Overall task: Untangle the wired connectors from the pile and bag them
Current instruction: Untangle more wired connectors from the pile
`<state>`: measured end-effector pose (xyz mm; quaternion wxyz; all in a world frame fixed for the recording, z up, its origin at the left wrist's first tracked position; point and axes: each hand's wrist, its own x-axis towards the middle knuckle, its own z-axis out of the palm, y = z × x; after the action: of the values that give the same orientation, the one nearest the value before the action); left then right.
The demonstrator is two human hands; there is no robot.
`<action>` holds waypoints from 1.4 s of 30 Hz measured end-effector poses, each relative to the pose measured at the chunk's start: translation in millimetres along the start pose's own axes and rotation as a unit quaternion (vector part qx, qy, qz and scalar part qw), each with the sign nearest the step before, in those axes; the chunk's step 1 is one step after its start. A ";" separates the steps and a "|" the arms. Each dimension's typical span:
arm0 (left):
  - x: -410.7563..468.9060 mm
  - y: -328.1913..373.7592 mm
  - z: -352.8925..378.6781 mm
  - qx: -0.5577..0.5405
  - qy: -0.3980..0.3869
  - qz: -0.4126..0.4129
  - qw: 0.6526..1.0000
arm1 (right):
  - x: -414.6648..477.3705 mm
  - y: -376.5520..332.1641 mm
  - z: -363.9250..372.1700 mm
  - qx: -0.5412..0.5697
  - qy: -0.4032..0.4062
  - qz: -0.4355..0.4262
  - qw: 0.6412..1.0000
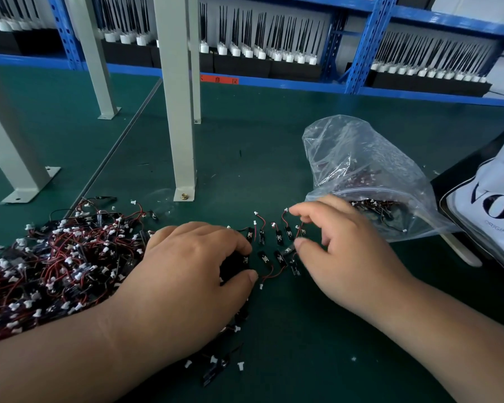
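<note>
Hands, two: left hand (192,257) curls round black connectors (240,261); right hand (341,251) half curled, grip unclear. One pile (56,263), one bag (361,175). Tote (489,199) says "VO".

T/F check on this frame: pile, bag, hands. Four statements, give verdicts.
1. The tangled pile of wired connectors lies to the left of the left hand. True.
2. The clear plastic bag is empty. False: connectors already lie inside it.
3. Separated connectors lie on the green mat between the hands. True.
4. The right hand is inside the bag. False: it is outside the bag's mouth, over the separated connectors.
</note>
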<state>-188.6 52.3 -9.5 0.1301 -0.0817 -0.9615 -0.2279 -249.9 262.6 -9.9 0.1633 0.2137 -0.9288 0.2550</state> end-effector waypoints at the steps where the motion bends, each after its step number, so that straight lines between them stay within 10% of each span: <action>1: 0.1 0.0 0.2 0.000 0.000 0.001 1.000 | -1.3 -2.3 -0.7 -0.012 -0.015 -0.016 1.000; 21: 0.4 1.6 -0.4 0.021 -0.025 0.005 0.999 | -2.6 0.1 1.7 -0.028 -0.057 -0.019 0.998; 31: 5.0 -4.4 3.0 0.016 -0.093 0.058 0.994 | -2.7 -1.4 5.3 -0.032 -0.215 -0.042 0.975; 42: -2.7 2.4 -1.3 0.002 -0.001 0.022 1.000 | -2.2 1.9 7.9 0.092 -0.101 -0.052 0.989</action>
<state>-185.2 53.5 -8.2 0.1344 -0.1025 -0.9602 -0.2225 -250.4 260.5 -18.1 0.0610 0.3004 -0.9007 0.3080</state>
